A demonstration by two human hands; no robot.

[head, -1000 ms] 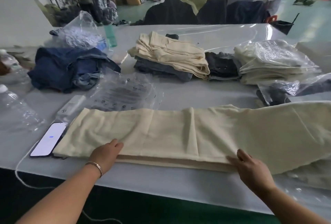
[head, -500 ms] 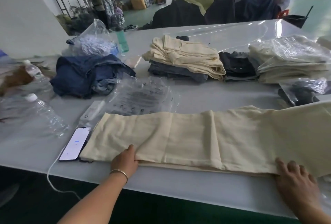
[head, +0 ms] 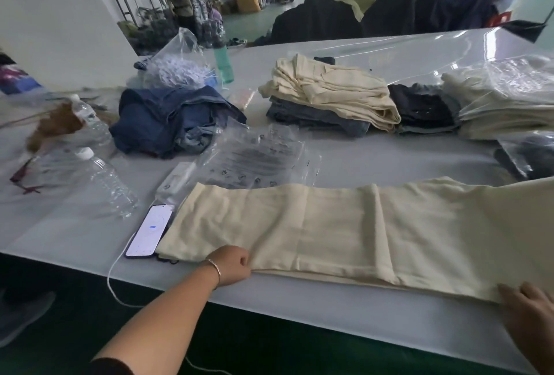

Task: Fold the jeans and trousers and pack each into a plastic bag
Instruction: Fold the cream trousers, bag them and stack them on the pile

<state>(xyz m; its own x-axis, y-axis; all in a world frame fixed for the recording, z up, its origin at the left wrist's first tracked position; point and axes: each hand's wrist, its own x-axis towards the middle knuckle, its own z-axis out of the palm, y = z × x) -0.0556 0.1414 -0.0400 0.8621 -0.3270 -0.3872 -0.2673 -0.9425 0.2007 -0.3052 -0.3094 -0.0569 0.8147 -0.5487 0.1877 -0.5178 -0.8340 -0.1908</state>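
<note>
Cream trousers (head: 359,230) lie folded lengthwise along the near side of the white table (head: 329,311), legs pointing left. My left hand (head: 232,265) grips their near edge close to the leg ends, fingers curled into the cloth. My right hand (head: 530,308) rests with straight fingers on the near edge further right, partly cut off by the frame. A stack of empty clear plastic bags (head: 257,158) lies just behind the trousers.
A crumpled blue jeans pile (head: 171,119) sits at back left. Behind the trousers are folded cream and grey trousers (head: 329,92), dark jeans (head: 422,110) and bagged cream trousers (head: 503,104). A phone (head: 150,230) with cable and water bottles (head: 108,182) lie at the left.
My left hand has gone from lying flat on the trousers to curling round their near edge. My right hand slid right along the edge. The view has shifted left.
</note>
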